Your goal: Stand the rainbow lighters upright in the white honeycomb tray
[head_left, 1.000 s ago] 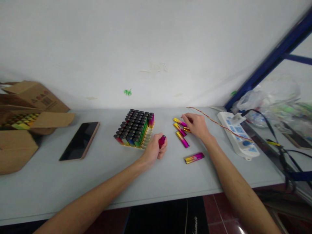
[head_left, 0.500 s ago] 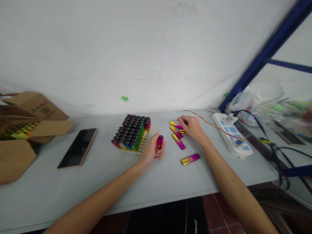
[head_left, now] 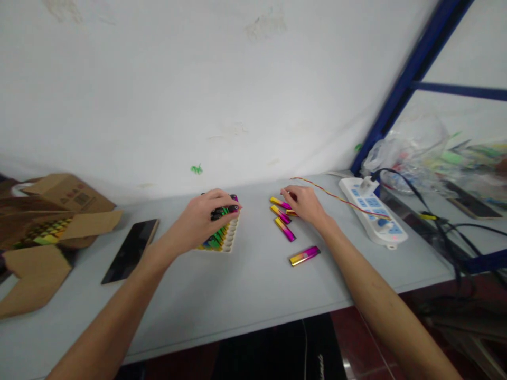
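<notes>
My left hand [head_left: 208,214] is closed over a pale tray [head_left: 228,244] with round sockets, its fingers around a lighter whose black top [head_left: 233,208] shows at the fingertips. Lighters with green and yellow bodies [head_left: 216,240] stand upright in the tray, partly covered by that hand. My right hand [head_left: 304,203] rests on the table with curled fingers, beside several loose yellow-and-magenta lighters. One of these lighters [head_left: 291,212] lies partly beneath it; whether the fingers grip anything is hidden. Nearer the front lies another lighter [head_left: 304,256].
On the left are a phone [head_left: 130,248] and an open cardboard box [head_left: 85,224] with more lighters inside. A white power strip [head_left: 372,214] with plugs and a red-yellow wire [head_left: 340,196] lies right. Behind it rises a blue frame post [head_left: 407,79].
My left hand has moved left and up with the lighter, from beside the tray to over it. My right hand stays by the loose lighters. The camera view has shifted slightly.
</notes>
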{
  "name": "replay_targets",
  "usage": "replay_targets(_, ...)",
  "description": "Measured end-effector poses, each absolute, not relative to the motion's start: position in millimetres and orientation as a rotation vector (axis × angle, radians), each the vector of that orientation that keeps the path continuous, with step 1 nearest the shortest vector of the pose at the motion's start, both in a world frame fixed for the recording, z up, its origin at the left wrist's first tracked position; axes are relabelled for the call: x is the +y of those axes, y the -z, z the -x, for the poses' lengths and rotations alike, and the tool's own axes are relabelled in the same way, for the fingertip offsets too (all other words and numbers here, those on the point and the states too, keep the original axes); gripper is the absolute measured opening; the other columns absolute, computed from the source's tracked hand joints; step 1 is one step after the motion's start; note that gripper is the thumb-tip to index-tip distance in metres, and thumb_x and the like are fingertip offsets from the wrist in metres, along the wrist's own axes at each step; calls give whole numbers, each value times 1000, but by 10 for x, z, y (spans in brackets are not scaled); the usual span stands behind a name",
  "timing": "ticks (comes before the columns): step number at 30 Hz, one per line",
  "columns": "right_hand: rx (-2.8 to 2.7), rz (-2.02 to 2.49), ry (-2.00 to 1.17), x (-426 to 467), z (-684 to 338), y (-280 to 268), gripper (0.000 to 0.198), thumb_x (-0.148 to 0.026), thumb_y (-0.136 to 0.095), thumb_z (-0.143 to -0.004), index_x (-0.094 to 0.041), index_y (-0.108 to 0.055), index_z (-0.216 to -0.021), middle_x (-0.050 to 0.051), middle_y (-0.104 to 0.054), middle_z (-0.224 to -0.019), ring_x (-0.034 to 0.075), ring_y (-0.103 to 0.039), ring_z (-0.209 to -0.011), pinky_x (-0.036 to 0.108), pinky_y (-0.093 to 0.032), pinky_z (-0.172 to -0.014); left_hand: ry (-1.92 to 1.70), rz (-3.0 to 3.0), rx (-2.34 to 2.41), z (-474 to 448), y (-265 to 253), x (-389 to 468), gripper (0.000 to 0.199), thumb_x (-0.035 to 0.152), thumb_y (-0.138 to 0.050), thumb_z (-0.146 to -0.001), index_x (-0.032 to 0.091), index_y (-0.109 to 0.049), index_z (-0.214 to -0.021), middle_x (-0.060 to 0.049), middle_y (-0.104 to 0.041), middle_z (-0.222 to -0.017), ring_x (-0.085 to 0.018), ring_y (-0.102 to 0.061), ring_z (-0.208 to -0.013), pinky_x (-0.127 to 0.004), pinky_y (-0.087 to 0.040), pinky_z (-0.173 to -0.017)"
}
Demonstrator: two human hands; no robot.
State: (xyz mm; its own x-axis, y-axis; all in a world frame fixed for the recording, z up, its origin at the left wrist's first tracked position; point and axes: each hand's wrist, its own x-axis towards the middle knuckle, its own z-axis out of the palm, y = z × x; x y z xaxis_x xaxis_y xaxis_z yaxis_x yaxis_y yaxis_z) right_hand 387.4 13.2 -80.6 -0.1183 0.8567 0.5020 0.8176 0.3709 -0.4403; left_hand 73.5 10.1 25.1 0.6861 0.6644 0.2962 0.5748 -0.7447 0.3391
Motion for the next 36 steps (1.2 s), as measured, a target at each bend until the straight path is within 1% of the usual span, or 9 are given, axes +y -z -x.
replay_targets(4, -1936, 1450, -88, 122, -3855, 791, 39, -41, -46, -108, -21, -67, -83, 6, -71, -78, 19, -59, -70, 31, -36, -69, -321, -2814, 1045, -675, -171, 370, 25, 35, -57, -96, 23, -78, -104, -7, -77, -107, -26, -68, -105, -41, -52, -99)
replay_targets(7, -1936, 1456, -83, 114, -3852, 777, 38, -40, -46, -108, -21, -65, -81, 5, -70, -77, 18, -57, -68, 31, -34, -68, -259, -2880, 1063, -678, -73, 467, 23, 27, -57, -93, 22, -77, -102, -9, -76, -108, -28, -66, -108, -44, -51, -101)
replay_targets(11, -1941, 1463, -71, 116, -3849, 773, 39, -40, -45, -108, -21, -65, -81, 5, -69, -76, 18, -57, -68, 31, -34, -69, -236, -2912, 1096, -709, -19, 485, 22, 29, -58, -93, 22, -78, -99, -10, -72, -108, -29, -65, -105, -44, -51, -99)
replay_targets(15, -1941, 1481, -81, 123, -3845, 782, 40, -40, -46, -108, -21, -67, -81, 5, -69, -74, 18, -56, -66, 31, -33, -68, -143, -2933, 1086, -727, -55, 494, 25, 31, -57, -95, 23, -80, -103, -9, -73, -107, -27, -64, -105, -41, -50, -97)
replay_targets(18, -1946, 1478, -83, 129, -3855, 793, 40, -40, -45, -109, -20, -69, -84, 5, -70, -76, 18, -57, -68, 31, -34, -68, -136, -2959, 1059, -735, -74, 504, 25, 32, -56, -96, 23, -80, -98, -9, -74, -106, -28, -63, -103, -41, -50, -95)
replay_targets(22, -1955, 1470, -69, 132, -3870, 798, 40, -39, -44, -109, -20, -69, -84, 5, -70, -77, 17, -56, -67, 31, -34, -69, -96, -3032, 1073, -774, -58, 494, 25, 25, -55, -96, 24, -80, -94, -9, -72, -107, -29, -62, -104, -41, -49, -93)
replay_targets(29, -1945, 1481, -91, 123, -3861, 775, 37, -38, -46, -109, -19, -71, -89, 5, -71, -79, 17, -58, -68, 31, -34, -70, 42, -3128, 1143, -894, -51, 395, 24, 20, -56, -97, 23, -80, -97, -12, -65, -108, -33, -58, -108, -44, -48, -87)
replay_targets(33, -1938, 1487, -75, 123, -3870, 760, 37, -37, -46, -108, -19, -71, -87, 5, -71, -78, 17, -58, -69, 31, -34, -69, -155, -3220, 1232, -1023, -38, 158, 27, 23, -64, -95, 22, -75, -120, -17, -62, -123, -38, -55, -115, -49, -46, -90)
replay_targets(36, -1928, 1484, -64, 126, -3880, 757, 36, -36, -46, -108, -19, -70, -87, 5, -71, -80, 17, -59, -70, 31, -34, -70, -360, -3148, 1073, -1215, 114, -132, 22, 30, -57, -102, 19, -73, -114, -14, -67, -116, -33, -58, -112, -48, -44, -92)
